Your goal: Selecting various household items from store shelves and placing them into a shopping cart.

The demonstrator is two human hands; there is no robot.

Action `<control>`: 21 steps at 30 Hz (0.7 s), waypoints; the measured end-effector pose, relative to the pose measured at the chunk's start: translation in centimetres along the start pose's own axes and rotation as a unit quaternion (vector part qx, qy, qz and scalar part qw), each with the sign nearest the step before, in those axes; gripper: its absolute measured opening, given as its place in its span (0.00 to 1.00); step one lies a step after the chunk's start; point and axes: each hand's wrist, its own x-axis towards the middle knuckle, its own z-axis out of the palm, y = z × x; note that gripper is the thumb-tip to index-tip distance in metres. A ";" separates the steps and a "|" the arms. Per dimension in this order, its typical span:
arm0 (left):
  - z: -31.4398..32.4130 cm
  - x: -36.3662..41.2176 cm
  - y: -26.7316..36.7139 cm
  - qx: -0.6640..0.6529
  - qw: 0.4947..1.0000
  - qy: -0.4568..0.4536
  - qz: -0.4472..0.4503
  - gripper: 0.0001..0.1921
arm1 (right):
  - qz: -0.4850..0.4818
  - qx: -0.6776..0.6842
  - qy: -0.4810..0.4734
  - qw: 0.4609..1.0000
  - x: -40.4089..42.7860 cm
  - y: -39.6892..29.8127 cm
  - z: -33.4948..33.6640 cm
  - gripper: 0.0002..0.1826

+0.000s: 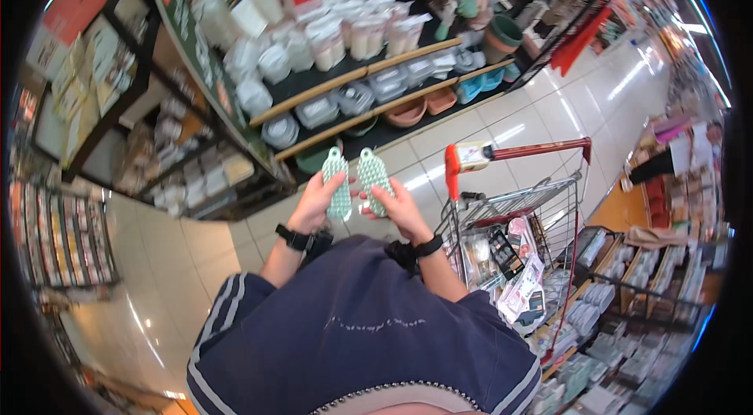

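My left hand [310, 201] holds a pale green, knobbly item [337, 190] with a hanging loop at its top end, perhaps a scrubber. A second, matching green item [372, 175] is in my right hand [403, 210], with the thumb across its face. Both are held upright side by side in front of my body, a small gap between them. Beyond them is a shelf unit with several clear plastic food containers [353, 98] on a lower tier and white packs of cups or bottles [325, 41] above.
To my right stands a metal shopping cart [517, 191] with a red handle, holding several packaged goods [510, 256]. Low display racks [594, 303] lie behind it. Dark-framed shelves [194, 144] rise at the left. A person [653, 168] is at the far right. The floor is tiled [176, 238].
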 end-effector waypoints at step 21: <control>7.8 1.4 -3.4 0.091 0.995 -0.048 0.012 0.29 | -0.103 0.037 -0.013 0.994 -3.7 1.0 -7.0 0.34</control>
